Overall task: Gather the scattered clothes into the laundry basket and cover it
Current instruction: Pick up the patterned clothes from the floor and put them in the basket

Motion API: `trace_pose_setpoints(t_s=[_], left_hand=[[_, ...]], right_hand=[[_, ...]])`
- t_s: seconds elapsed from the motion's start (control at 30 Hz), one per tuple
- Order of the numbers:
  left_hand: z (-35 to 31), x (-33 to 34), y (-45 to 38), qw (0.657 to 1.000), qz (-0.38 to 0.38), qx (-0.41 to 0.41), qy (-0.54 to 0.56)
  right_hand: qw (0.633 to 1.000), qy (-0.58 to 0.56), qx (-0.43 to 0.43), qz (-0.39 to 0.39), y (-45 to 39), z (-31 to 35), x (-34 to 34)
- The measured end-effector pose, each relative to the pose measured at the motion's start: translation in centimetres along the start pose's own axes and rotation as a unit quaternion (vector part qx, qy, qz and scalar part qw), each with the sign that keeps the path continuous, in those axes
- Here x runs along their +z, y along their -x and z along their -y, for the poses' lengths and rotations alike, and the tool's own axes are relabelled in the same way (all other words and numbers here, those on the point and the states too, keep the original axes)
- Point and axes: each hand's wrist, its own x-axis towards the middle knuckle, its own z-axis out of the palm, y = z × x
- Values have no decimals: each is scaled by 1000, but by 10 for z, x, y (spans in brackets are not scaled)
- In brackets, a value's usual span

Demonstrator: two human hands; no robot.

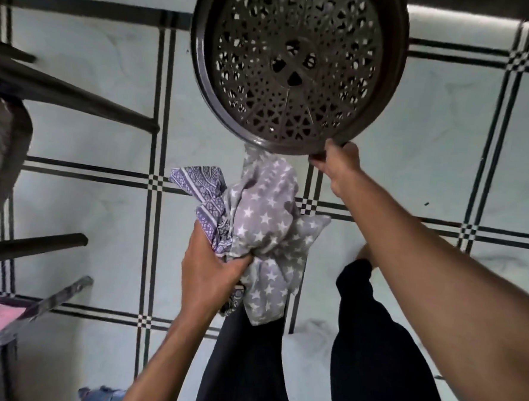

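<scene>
The left hand (212,268) was clenched around a bundle — the grey star-print cloth (264,225) and a purple patterned cloth (202,181) — held above the tiled floor (86,214), at centre. The right hand (336,164) pinched the rim of the brown perforated lid (296,66), up at twelve o'clock. Dark chair legs (77,102) sat out at nine o'clock.

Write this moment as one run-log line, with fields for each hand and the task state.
left hand: grips grey star-print and purple patterned clothes | right hand: holds round brown perforated plastic lid by rim | state: basket not covered
</scene>
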Motion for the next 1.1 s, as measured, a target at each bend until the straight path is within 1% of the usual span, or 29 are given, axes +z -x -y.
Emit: trace_pose_setpoints(t_s=[0.1, 0.17, 0.27, 0.3, 0.33, 0.43, 0.57, 0.7, 0.77, 0.87, 0.97, 1.03, 1.1], left_hand=[[-1, -2, 20, 999, 17, -27, 5], [-2, -1, 31, 999, 31, -30, -9], [-5, 2, 38, 998, 44, -26, -26], [-6, 4, 38, 998, 49, -20, -32], [-8, 5, 38, 998, 52, -11, -39], [-20, 12, 39, 995, 70, 16, -66], [-50, 30, 42, 982, 122, 74, -125], [-84, 66, 47, 963, 172, 138, -158], [-95, 95, 49, 951, 201, 156, -177], [-100, 147, 49, 935, 237, 167, -204], [-91, 204, 40, 926, 263, 158, -221], [-74, 245, 26, 920, 280, 147, -230], [-54, 288, 9, 917, 287, 146, -236]], right_hand=[[998, 38, 51, -8, 27, -21, -19], [995, 64, 78, -15, 39, -36, -32], [985, 161, 61, -9, 47, -48, -46], [984, 171, 55, -3, 50, -46, -48], [986, 159, 55, 1, 51, -44, -50], [995, 69, 61, 24, 61, -29, -66], [997, -45, 45, 33, 90, -12, -119], [994, -108, 28, 0, 107, -18, -190], [989, -137, 43, -34, 102, -27, -229], [974, -194, 85, -82, 70, -49, -283], [952, -241, 134, -130, 19, -82, -322], [941, -253, 157, -159, -26, -110, -339], [936, -239, 179, -187, -75, -141, -347]])
